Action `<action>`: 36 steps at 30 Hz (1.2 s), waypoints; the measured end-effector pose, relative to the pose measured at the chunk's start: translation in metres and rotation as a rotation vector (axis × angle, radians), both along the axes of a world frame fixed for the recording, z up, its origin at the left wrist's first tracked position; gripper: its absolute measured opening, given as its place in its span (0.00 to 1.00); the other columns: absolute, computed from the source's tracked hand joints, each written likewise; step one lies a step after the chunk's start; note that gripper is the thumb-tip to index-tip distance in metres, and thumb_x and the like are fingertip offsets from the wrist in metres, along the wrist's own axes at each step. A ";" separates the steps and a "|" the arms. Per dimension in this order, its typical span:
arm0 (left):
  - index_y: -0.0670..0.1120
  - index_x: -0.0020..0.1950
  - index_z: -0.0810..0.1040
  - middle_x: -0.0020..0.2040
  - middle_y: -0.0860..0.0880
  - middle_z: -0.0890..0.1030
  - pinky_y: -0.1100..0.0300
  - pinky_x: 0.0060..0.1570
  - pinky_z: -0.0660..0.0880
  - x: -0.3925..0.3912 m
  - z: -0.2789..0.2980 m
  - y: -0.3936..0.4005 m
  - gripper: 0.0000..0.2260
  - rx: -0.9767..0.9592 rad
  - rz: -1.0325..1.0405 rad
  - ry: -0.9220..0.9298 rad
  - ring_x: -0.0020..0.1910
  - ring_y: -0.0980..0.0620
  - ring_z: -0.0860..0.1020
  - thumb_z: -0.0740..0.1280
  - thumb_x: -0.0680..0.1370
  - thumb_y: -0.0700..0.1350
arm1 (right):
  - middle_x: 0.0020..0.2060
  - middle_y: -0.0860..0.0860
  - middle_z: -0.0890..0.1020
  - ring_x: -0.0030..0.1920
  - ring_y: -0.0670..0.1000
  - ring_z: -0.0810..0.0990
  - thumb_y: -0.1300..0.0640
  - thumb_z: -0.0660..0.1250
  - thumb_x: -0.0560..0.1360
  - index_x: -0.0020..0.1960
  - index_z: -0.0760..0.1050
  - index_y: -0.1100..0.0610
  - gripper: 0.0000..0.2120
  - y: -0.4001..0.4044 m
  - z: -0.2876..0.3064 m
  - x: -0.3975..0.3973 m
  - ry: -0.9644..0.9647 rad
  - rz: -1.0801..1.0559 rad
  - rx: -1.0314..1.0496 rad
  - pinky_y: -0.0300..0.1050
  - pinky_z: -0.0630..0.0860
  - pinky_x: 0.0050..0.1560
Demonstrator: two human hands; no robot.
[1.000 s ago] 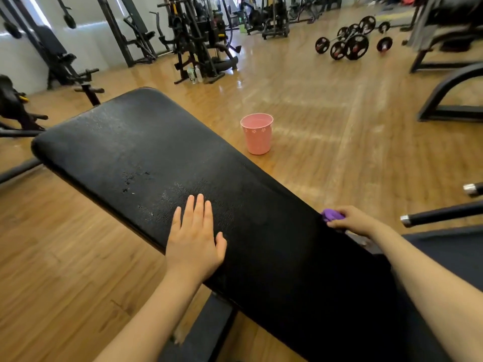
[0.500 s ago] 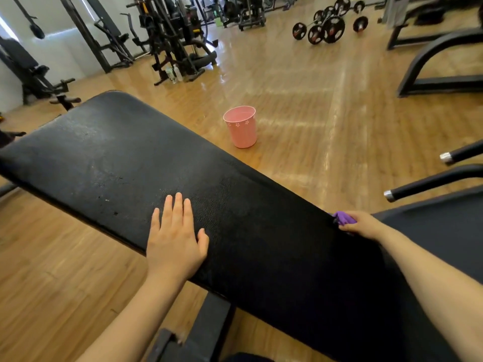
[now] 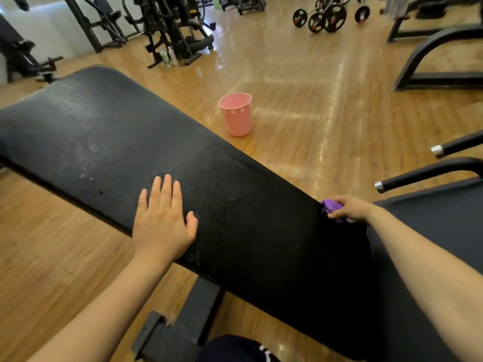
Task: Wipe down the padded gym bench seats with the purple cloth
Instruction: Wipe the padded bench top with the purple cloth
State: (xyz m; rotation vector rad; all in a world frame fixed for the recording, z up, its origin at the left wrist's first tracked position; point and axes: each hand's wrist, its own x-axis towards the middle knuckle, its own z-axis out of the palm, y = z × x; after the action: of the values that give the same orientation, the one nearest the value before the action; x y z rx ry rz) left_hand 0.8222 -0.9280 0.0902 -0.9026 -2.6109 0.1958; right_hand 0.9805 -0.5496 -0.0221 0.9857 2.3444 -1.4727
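Our purple cloth [image 3: 331, 207] is bunched into a small wad under the right hand [image 3: 349, 208], pressed against the far edge of the black bench pad [image 3: 235, 205], close to the gap where this pad meets the darker seat pad [image 3: 431, 231] on our right. Only a little of the cloth shows past the fingers, so we cannot tell how large it is when spread. We judge it light, soft and limp: it will crumple to whatever shape we squeeze it into and will not slide on its own, so it is best gathered in the palm with the fingers curled over it, as now, and dragged flat along the padding.

The right hand's fingers are curled around the wad, holding it. The left hand [image 3: 163, 220] lies flat on the bench pad nearer us, fingers straight and together, holding nothing, apparently bracing.

The pad itself looks firm, textured and a little shiny, with pale streaks toward its far left end that may be damp or worn. It should give slightly under pressure, and the cloth should grip it rather than skate.

Beyond, a pink bucket [image 3: 236, 114] stands on the wooden floor [image 3: 300, 105], well apart from the bench.
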 end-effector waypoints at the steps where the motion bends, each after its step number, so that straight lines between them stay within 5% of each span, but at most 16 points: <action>1: 0.33 0.68 0.71 0.70 0.34 0.69 0.40 0.67 0.59 0.000 0.000 0.000 0.32 0.000 -0.003 0.000 0.70 0.36 0.67 0.52 0.72 0.53 | 0.43 0.52 0.79 0.42 0.46 0.77 0.67 0.68 0.73 0.57 0.75 0.59 0.14 -0.002 -0.005 0.010 0.024 -0.042 -0.008 0.36 0.71 0.39; 8: 0.33 0.68 0.71 0.69 0.34 0.70 0.40 0.67 0.59 0.000 -0.001 0.001 0.32 0.020 -0.010 0.020 0.69 0.36 0.67 0.52 0.72 0.53 | 0.52 0.60 0.79 0.50 0.55 0.75 0.69 0.68 0.73 0.63 0.73 0.65 0.19 0.009 -0.051 0.088 -0.072 -0.167 0.114 0.44 0.68 0.52; 15: 0.32 0.68 0.71 0.69 0.33 0.69 0.39 0.67 0.59 0.001 0.000 0.000 0.32 0.039 -0.017 0.017 0.70 0.36 0.66 0.52 0.72 0.53 | 0.60 0.57 0.76 0.57 0.56 0.75 0.64 0.64 0.77 0.69 0.68 0.60 0.21 -0.019 -0.081 0.095 0.100 -0.453 0.012 0.48 0.68 0.59; 23: 0.33 0.69 0.70 0.70 0.34 0.68 0.40 0.68 0.57 0.000 -0.003 0.000 0.33 0.060 -0.024 0.015 0.71 0.36 0.64 0.51 0.72 0.54 | 0.36 0.55 0.77 0.39 0.51 0.73 0.65 0.63 0.77 0.57 0.74 0.64 0.09 -0.063 -0.097 0.120 0.142 -0.633 0.012 0.44 0.67 0.39; 30: 0.33 0.69 0.70 0.71 0.34 0.68 0.40 0.69 0.57 0.001 -0.001 -0.002 0.32 0.088 -0.037 0.014 0.72 0.36 0.63 0.54 0.72 0.52 | 0.38 0.57 0.78 0.43 0.55 0.76 0.66 0.63 0.76 0.57 0.74 0.62 0.10 -0.108 -0.103 0.145 0.181 -0.674 -0.038 0.48 0.70 0.50; 36: 0.34 0.69 0.70 0.71 0.35 0.68 0.41 0.70 0.56 0.008 -0.003 -0.004 0.25 0.099 -0.041 -0.013 0.73 0.37 0.63 0.63 0.76 0.47 | 0.40 0.57 0.77 0.40 0.53 0.74 0.69 0.63 0.76 0.56 0.74 0.66 0.09 -0.140 -0.101 0.161 0.208 -0.716 -0.087 0.46 0.70 0.45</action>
State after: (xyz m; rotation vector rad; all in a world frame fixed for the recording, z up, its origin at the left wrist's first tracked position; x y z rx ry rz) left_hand 0.8305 -0.9322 0.0870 -0.9247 -2.5863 0.0491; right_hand 1.1418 -0.6896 -0.1234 1.8520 2.1218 -1.9689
